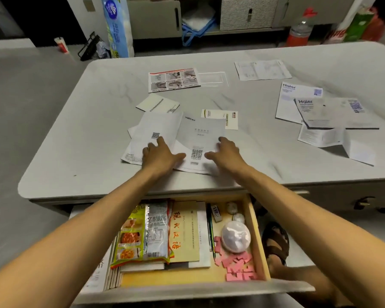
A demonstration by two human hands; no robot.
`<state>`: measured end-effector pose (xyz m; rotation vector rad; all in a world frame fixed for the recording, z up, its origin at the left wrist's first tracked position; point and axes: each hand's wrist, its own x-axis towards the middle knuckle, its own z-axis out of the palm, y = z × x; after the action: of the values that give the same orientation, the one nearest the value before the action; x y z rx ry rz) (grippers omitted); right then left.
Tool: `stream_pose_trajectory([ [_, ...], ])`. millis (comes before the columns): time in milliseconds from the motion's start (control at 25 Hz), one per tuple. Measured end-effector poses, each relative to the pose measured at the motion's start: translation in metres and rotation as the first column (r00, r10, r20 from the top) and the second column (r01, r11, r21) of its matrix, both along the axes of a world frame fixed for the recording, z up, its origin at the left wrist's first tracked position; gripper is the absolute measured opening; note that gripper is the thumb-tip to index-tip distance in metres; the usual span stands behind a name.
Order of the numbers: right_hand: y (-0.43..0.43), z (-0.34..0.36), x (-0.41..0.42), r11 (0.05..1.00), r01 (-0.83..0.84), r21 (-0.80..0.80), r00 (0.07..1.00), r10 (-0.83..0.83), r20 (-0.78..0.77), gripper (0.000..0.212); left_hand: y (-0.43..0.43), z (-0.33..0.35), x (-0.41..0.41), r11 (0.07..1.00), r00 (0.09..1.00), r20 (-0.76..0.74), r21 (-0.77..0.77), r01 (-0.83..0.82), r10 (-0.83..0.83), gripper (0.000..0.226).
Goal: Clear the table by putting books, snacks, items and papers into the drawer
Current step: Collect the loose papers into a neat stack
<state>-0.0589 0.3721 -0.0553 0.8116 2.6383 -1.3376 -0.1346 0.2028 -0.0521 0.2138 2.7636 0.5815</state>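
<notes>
Two bare hands lie flat on a loose pile of white papers (178, 138) near the front edge of the grey marbled table (76, 134); the left hand (159, 153) rests with fingers spread on a sheet bearing one small QR code, and the right hand (223, 152) rests with fingers spread on the top sheet, which carries the word "vatti" at its upper edge and a second QR code near the bottom; neither hand is closed round anything.

Behind the pile lie two small cards: a cream card (157, 103) to the left and a white card with yellow marks (220, 118) to the right; further back lie a red-edged leaflet (173, 79) with six photo panels, a clear plastic sleeve (212, 79) just beside it, and one printed form (261, 70); on the right side two booklets marked "Haier" (316, 107) overlap, each with a blue QR code, and one unfolded instruction sheet (333, 141) lies in front of them.

The drawer (261, 238) under the table stands pulled out below the arms; inside it are one yellow-green snack bag (140, 232) with three food pictures and a barcode, a tan book (183, 232) with red Chinese characters down its cover, a stack of thin books beneath, one pen (210, 230), one white eraser (216, 213), one round clear-lidded container (235, 236), two small white lumps (235, 211) too blurred to identify, and a heap of pink pieces (238, 264) too many to count.
</notes>
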Motion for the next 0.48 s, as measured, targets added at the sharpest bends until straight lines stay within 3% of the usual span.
stream_pose_trajectory([
  [40, -0.003, -0.002, -0.005, 0.968, 0.138, -0.208, 0.988, -0.151, -0.045, 0.053, 0.004, -0.004, -0.001, 0.997, 1.000, -0.002, -0.077, 0.027, -0.027, 0.098],
  [80, -0.005, -0.001, -0.006, 0.865, 0.247, -0.437, 0.956, -0.291, -0.037, 0.048, 0.007, -0.008, 0.000, 0.989, 0.999, -0.008, -0.137, 0.049, -0.050, 0.099],
  [120, -0.007, -0.004, -0.009, 0.749, 0.287, -0.597, 0.930, -0.367, -0.013, 0.040, 0.009, -0.010, 0.001, 0.982, 0.998, -0.018, -0.178, 0.061, -0.065, 0.099],
  [160, -0.009, -0.008, -0.011, 0.698, 0.285, -0.657, 0.922, -0.387, -0.011, 0.032, 0.009, -0.012, 0.002, 0.977, 0.997, -0.036, -0.202, 0.065, -0.074, 0.097],
  [320, -0.013, -0.025, -0.005, 0.871, 0.189, -0.454, 0.948, -0.282, -0.146, 0.031, 0.003, -0.013, 0.006, 0.991, 0.987, -0.152, -0.130, 0.028, -0.048, 0.087],
  [480, -0.011, -0.012, 0.006, 0.765, 0.058, -0.641, 0.906, -0.310, -0.288, 0.024, -0.004, 0.005, 0.008, 0.998, 0.916, -0.397, -0.009, 0.064, -0.062, 0.083],
])
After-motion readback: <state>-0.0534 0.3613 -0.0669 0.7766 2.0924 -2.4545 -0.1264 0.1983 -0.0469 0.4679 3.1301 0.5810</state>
